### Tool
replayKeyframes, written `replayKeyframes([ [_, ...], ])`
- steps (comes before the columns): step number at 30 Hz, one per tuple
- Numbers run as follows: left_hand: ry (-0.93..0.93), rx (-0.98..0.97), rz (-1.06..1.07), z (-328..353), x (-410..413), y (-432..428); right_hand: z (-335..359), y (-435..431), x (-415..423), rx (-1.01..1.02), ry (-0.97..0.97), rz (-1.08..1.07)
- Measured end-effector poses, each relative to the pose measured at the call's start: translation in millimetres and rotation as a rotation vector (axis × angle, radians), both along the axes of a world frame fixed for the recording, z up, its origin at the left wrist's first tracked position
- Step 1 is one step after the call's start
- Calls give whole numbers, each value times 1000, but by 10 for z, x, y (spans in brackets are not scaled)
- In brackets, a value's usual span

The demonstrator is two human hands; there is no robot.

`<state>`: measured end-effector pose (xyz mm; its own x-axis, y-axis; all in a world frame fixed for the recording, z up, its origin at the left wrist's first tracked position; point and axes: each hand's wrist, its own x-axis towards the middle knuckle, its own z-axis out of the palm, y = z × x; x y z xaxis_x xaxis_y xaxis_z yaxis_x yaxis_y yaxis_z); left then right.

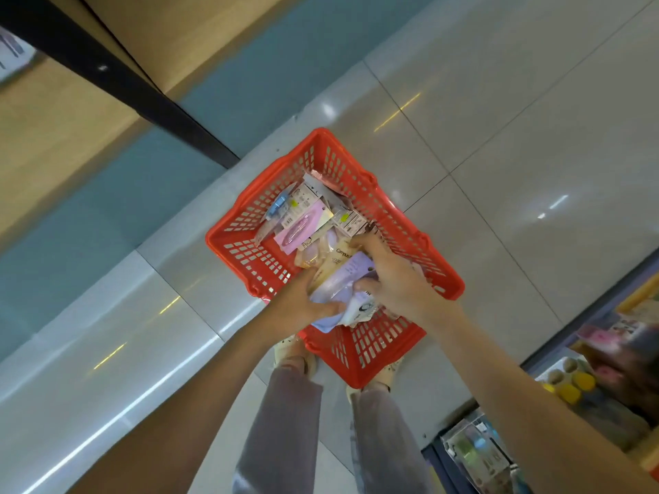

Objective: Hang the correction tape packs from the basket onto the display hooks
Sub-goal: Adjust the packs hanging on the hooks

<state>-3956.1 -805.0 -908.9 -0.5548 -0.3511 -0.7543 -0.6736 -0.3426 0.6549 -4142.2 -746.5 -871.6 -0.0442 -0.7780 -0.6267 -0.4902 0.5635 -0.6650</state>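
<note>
Tile floor (499,137): carries a red basket (228,240) just before the person's feet (296,354), with a blurred display (606,369) at the right edge whose hooks cannot be made out. Contents: a loose heap of packs (303,222) toward the far end, and a lilac-and-cream bundle (338,279) at the near end, held between both hands. Grip: left hand (303,301) with fingers curled under the bundle and thumb on top, right hand (392,276) with fingers curled over its upper edge. The step is judged to be the pick-up, and the next move calls for lifting the bundle clear and turning to the display.
</note>
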Motion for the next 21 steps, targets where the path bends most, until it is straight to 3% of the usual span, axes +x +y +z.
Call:
replayKeyframes([
  [3,-56,77,-101,-639,-81,242,-650,369,-12,145,-66,-72],
  [8,-76,138,-212,-1524,-240,559,-1539,839,-118,217,-106,-168],
  [12,-123,147,-100,-1898,-327,606,-2053,896,-172,186,-40,-132],
  [17,-252,94,228,-2059,-258,433,-2217,770,6,148,531,-129],
  [19,-282,75,330,-2029,-215,320,-2198,795,155,214,588,-219],
  [21,-300,57,374,-1986,-178,217,-2214,841,315,374,525,-283],
])
